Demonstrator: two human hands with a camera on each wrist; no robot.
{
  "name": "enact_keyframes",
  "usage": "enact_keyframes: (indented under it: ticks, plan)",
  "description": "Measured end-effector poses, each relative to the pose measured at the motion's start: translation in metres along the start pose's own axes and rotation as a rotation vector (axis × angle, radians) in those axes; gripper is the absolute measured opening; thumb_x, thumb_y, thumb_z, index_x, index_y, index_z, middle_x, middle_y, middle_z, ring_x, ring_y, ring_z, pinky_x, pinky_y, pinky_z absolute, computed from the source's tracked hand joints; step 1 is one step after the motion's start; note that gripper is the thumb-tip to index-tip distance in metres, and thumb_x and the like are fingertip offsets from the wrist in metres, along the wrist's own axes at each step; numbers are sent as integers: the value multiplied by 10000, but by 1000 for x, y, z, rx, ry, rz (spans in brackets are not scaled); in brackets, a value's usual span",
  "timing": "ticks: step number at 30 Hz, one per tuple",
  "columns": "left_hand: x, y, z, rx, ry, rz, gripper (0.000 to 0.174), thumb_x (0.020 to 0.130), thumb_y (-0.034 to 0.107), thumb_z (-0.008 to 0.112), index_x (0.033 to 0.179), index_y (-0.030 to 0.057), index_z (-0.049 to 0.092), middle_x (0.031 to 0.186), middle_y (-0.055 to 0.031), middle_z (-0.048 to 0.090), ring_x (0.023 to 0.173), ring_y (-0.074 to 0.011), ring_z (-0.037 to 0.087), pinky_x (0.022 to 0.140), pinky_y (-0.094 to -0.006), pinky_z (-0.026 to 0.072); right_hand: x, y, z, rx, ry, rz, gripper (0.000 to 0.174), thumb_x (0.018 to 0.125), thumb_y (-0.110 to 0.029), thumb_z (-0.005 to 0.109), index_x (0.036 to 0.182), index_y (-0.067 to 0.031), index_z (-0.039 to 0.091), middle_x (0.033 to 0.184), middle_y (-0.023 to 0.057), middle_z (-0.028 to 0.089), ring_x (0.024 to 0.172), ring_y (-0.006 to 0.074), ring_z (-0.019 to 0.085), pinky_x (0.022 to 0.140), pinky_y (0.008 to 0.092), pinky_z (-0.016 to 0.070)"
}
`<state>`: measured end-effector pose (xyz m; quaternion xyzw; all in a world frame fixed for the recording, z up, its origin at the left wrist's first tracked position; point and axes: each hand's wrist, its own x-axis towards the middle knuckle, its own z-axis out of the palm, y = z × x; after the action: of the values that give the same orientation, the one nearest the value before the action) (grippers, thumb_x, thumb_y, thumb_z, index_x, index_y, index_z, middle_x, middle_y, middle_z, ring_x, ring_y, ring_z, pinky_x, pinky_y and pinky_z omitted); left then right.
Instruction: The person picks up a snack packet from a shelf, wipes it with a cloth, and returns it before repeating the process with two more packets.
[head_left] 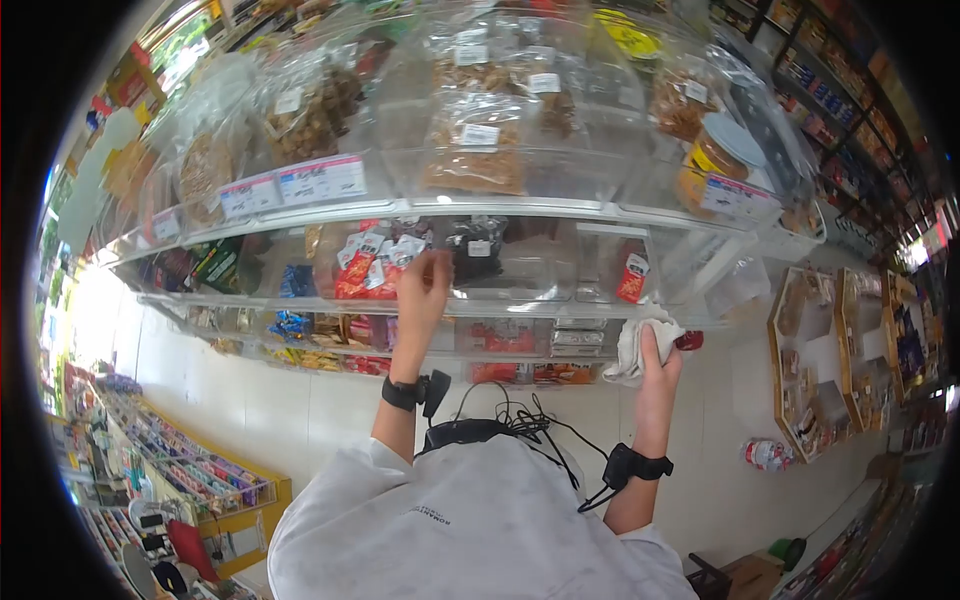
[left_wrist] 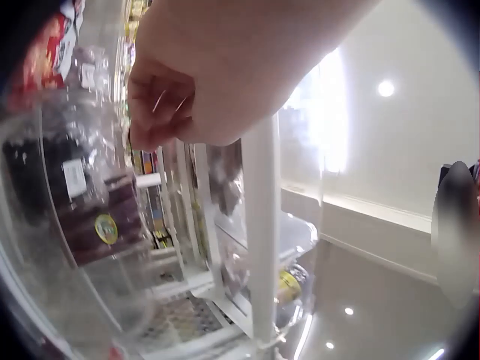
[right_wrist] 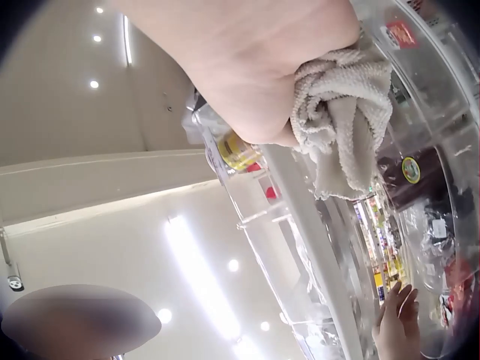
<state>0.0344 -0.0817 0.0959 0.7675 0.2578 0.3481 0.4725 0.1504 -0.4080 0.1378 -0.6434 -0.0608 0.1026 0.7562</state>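
My right hand (head_left: 656, 365) grips a crumpled white cloth (head_left: 628, 345) at the front edge of the shelf unit, toward its right end. Up close, the right wrist view shows the cloth (right_wrist: 341, 120) as a ribbed towel bunched against the palm. My left hand (head_left: 425, 283) is raised in front of the middle shelf, its fingers loosely bent and nothing visible between them. Beside it are red and white snack packets (head_left: 372, 262) in a clear bin. Black bagged goods (head_left: 478, 248) with a white label sit just to its right.
Bags of brown snacks (head_left: 478, 150) fill the clear bins of the top shelf, with price tags (head_left: 322, 178) along its front. A blue-lidded jar (head_left: 722, 155) stands at the right. One red packet (head_left: 632, 275) lies in a right-hand bin. Wooden display racks (head_left: 812, 360) stand at right.
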Motion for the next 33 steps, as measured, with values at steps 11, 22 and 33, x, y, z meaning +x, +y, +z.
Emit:
enact_keyframes:
  ticks: [11,22,33]
  plan:
    - [-5,68,270,-170,-563,119,280,952,187,619,1076,-58,672,863,-159,722,807,-213,708,740,-322,544,12,-7,-113,234,219,15,414,995,-260,640,1274,42,583,1179,67,649,1066,120,608,919,269,472]
    - [24,-37,410,760,-731,175,397,774,295,735,963,-52,689,924,-269,696,886,-384,704,846,-448,555,22,-9,-181,257,309,31,392,993,-266,640,1213,58,622,1121,56,672,1013,105,612,896,257,467]
    - [9,70,341,298,-585,197,344,843,295,757,929,-34,709,802,-151,716,691,-285,691,662,-370,534,58,18,-188,342,184,135,575,1037,-411,537,1387,43,496,1338,84,578,1221,138,533,1034,274,400]
